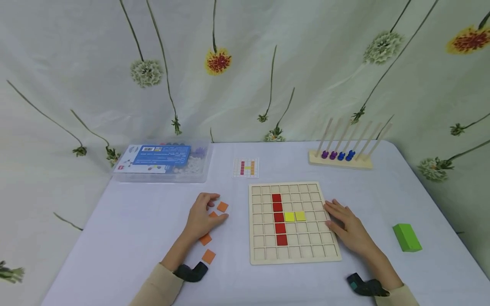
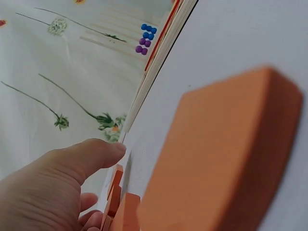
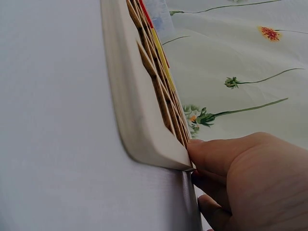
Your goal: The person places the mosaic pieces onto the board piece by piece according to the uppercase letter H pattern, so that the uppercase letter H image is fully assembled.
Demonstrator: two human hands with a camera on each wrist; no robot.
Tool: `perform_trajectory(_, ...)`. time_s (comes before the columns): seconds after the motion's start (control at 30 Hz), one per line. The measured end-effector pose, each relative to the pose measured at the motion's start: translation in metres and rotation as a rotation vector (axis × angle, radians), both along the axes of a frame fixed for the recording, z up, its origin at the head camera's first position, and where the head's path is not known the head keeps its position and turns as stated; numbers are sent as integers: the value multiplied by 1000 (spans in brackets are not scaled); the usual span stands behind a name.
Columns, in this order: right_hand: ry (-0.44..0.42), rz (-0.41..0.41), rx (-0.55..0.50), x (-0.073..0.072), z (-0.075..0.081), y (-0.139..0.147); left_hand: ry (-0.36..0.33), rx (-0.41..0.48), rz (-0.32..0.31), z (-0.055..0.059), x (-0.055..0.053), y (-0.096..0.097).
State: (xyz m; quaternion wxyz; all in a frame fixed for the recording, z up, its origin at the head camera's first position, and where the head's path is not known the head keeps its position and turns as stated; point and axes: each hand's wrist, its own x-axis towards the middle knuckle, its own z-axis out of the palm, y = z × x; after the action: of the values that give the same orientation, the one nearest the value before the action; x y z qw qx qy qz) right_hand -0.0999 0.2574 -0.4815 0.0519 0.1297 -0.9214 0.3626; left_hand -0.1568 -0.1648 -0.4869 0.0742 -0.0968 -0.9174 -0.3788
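Observation:
My left hand (image 1: 200, 216) is over several orange square tiles (image 1: 222, 207) scattered left of the board, its thumb and fingers spread apart. Part of one tile shows between thumb and fingertips. In the left wrist view, a large near tile (image 2: 207, 154) lies in front, with others beside the fingers. My right hand (image 1: 350, 229) rests against the right edge of the wooden grid board (image 1: 265, 254), fingers extended, thumb touching the rim. Red tiles (image 1: 280, 228) form a column on the board, and two yellow tiles (image 1: 289, 216) sit in a row to their right.
Behind the board lies a small pattern card (image 1: 246, 168) with coloured squares. A clear plastic box (image 1: 199, 170) with a blue label is at the back left. A wooden peg rack (image 1: 340, 161) with purple and blue beads stands back right; a green block (image 1: 407, 238) lies at right.

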Motion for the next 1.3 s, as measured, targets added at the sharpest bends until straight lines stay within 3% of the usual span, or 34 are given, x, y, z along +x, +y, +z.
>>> perform_trajectory(0.2, 6, 4, -3, 0, -1, 1, -3, -3, 28, 0, 1, 2)
perform_trajectory(0.8, 18, 6, -4, 0, -4, 1, 44, 63, 28, -4, 1, -1)
perform_trajectory(1.07, 19, 11, -12, 0, -5, 2, 105, 129, 52, -8, -1, -2)
perform_trajectory(1.3, 20, 13, -11, -1, -5, 2, 39, 235, 102, 3, 1, -2)
